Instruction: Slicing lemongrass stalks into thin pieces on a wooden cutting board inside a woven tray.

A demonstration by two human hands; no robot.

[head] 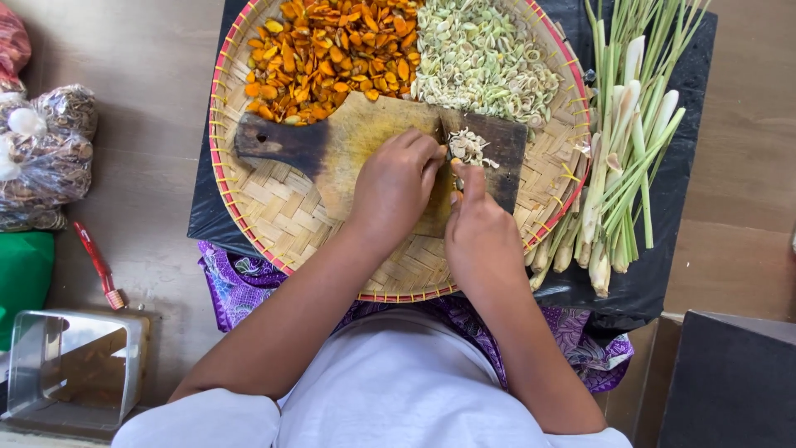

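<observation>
Here, woven tray (274, 211) holds orange slices (332, 54), pale lemongrass rings (485, 62), cutting board (332, 145)

A dark, worn wooden cutting board (332, 149) lies flat across the middle of a round woven tray (274, 216), its handle end with a small hole pointing left. On its right part sits a small heap of pale sliced lemongrass rings (470, 147). The left hand (396, 184) rests fingers-down on the board, touching that heap. The right hand (481, 236), just right of it, grips a handle, thumb stretched forward along it; the blade itself is mostly hidden between the two hands.
</observation>
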